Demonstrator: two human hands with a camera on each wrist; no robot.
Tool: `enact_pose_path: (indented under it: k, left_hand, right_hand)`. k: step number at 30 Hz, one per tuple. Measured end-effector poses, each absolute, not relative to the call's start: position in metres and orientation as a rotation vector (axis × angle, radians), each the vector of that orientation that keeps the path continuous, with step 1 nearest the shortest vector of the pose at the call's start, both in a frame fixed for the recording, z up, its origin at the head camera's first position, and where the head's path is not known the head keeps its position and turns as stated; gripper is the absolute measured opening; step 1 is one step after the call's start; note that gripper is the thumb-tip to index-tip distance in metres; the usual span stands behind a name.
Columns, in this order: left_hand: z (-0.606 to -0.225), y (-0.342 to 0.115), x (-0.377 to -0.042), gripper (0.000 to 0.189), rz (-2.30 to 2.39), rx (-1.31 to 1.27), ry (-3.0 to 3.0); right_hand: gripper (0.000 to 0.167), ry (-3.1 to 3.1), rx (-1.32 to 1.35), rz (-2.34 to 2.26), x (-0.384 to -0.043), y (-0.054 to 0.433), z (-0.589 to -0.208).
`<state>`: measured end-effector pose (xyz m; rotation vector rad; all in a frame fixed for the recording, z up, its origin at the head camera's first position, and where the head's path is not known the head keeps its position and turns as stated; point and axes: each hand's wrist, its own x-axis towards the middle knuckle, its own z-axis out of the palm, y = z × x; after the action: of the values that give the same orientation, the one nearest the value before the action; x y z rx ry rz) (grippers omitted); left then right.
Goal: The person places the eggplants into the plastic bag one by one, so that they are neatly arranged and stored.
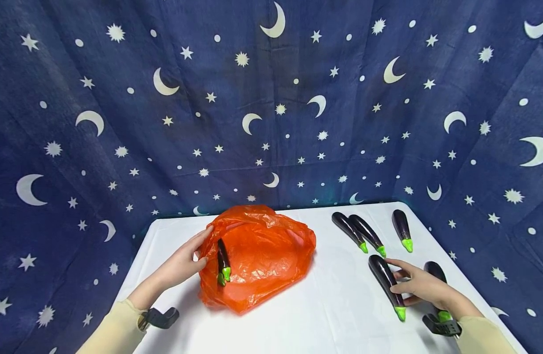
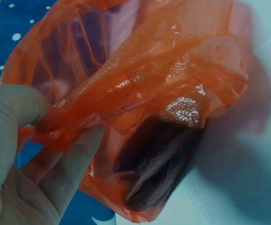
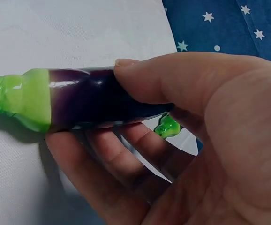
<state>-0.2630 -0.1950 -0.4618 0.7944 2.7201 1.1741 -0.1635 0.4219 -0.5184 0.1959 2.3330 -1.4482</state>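
Note:
My left hand (image 1: 183, 263) pinches the left rim of an orange plastic bag (image 1: 271, 255), whose mouth gapes toward me. Inside lie eggplants (image 1: 223, 255) with green caps, and their dark bodies (image 2: 149, 159) show through the film in the left wrist view. Over at the right, my right hand (image 1: 424, 285) holds a glossy dark purple eggplant (image 1: 382, 275) by its body, thumb on one side and fingers on the other. Its bright green cap (image 3: 34, 98) points away from the palm in the right wrist view.
Two eggplants lie side by side (image 1: 348, 231) at the back right, and another eggplant (image 1: 401, 226) lies nearer the table's right edge. One more eggplant (image 1: 434, 270) is partly hidden behind my right wrist. The white table (image 1: 333, 314) meets a starry blue curtain (image 1: 236, 123).

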Motion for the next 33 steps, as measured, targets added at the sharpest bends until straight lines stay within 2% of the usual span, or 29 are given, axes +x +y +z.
enact_pose_path:
  k: [33]
  left_hand:
    - [-0.4541,-0.1960,-0.2632,0.081,1.176,0.782,2.708]
  right_hand:
    - [0.089,2.311,0.167,-1.354,-0.1714,0.4189,-0.5146]
